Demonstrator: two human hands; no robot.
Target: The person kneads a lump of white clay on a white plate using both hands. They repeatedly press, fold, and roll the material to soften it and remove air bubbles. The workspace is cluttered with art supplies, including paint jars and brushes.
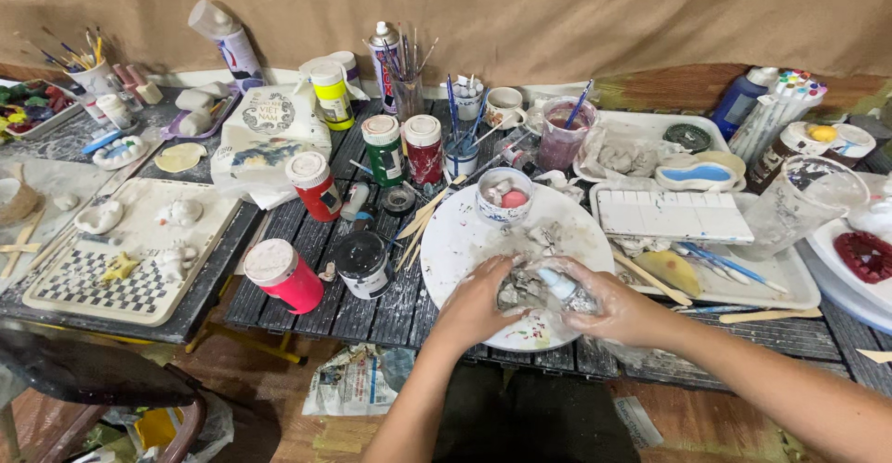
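grey clay lump on white plate, cupped between both hands, left hand and right hand curled around it

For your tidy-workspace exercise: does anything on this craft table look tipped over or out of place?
Yes. A red paint bottle lies on its side near the table's front edge, while the other bottles stand upright. A crumpled newspaper lies on the floor below.

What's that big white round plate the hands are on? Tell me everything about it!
The plate is round, white and flat, smeared with grey clay and dotted with small paint specks near its front edge. It lies level on the dark slatted table, right before the person. A small bowl with pink and white lumps stands on its far side. The left hand and right hand rest on its near part, pressing a grey clay lump. Wooden sticks lean over its left rim.
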